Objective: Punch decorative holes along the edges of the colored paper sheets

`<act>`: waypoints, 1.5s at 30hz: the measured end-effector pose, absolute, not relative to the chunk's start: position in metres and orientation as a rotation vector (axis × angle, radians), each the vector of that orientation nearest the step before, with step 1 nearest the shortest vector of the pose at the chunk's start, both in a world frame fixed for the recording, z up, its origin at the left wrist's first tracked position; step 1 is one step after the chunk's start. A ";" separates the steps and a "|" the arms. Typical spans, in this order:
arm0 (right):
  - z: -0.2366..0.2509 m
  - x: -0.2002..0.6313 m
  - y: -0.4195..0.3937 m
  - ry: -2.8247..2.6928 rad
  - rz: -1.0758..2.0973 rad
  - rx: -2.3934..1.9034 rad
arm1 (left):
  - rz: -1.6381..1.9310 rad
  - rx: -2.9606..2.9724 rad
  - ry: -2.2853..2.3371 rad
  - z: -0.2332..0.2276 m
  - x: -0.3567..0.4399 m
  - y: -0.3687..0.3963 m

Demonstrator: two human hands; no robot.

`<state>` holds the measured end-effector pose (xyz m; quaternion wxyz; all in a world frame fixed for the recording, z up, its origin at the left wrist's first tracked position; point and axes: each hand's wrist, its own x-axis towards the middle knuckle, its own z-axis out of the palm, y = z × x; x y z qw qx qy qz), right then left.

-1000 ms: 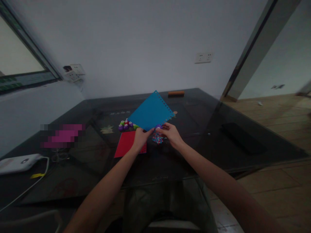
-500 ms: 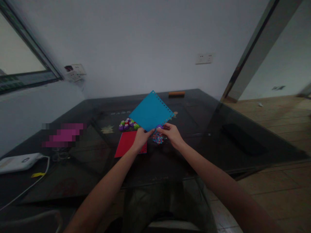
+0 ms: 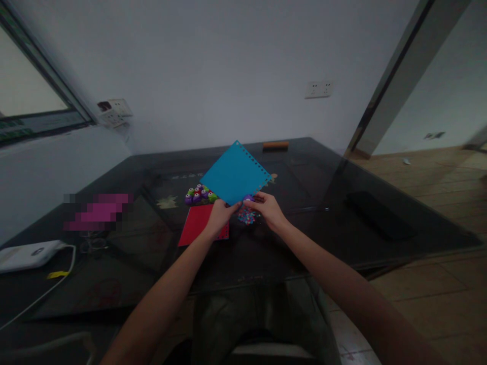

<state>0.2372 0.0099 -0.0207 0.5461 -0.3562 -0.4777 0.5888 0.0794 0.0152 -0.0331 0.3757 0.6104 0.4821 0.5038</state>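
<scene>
My left hand (image 3: 220, 218) pinches the lower corner of a blue sheet of paper (image 3: 236, 175), held up and turned like a diamond. A row of punched holes runs along its right edges. My right hand (image 3: 269, 209) is closed on a small purple paper punch (image 3: 249, 198) at the lower right edge of the sheet; how far the paper sits inside it is hidden. Beneath the hands lies a pile of small coloured paper bits (image 3: 247, 216). Partly under my left hand, a red sheet (image 3: 195, 223) with holes along its edge lies on the table.
Several purple, green and red punches (image 3: 198, 194) stand left of the blue sheet on the dark glossy table (image 3: 297, 253). A black flat object (image 3: 380, 215) lies to the right, a brown block (image 3: 276, 146) at the back. At left are a white device (image 3: 30, 256) with a cable and a pink blurred thing (image 3: 101, 210).
Both hands keep their hold on the blue sheet and the purple paper punch. The whole view has shifted slightly; otherwise little differs.
</scene>
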 end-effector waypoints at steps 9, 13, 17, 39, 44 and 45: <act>-0.017 0.238 0.008 -1.144 1.396 -0.859 | 1.285 1.557 1.205 -0.036 0.079 0.019; -0.019 0.238 0.009 -1.128 1.398 -0.876 | 1.259 1.559 1.213 -0.038 0.078 0.019; -0.020 0.237 0.011 -1.111 1.397 -0.878 | 1.233 1.559 1.233 -0.040 0.077 0.021; -0.019 0.238 0.011 -1.132 1.368 -0.927 | 1.253 1.576 1.213 -0.040 0.078 0.020; -0.019 0.238 0.011 -1.140 1.367 -0.930 | 1.249 1.620 1.231 -0.041 0.077 0.022; -0.019 0.238 0.011 -1.139 1.366 -0.933 | 1.247 1.628 1.239 -0.041 0.077 0.022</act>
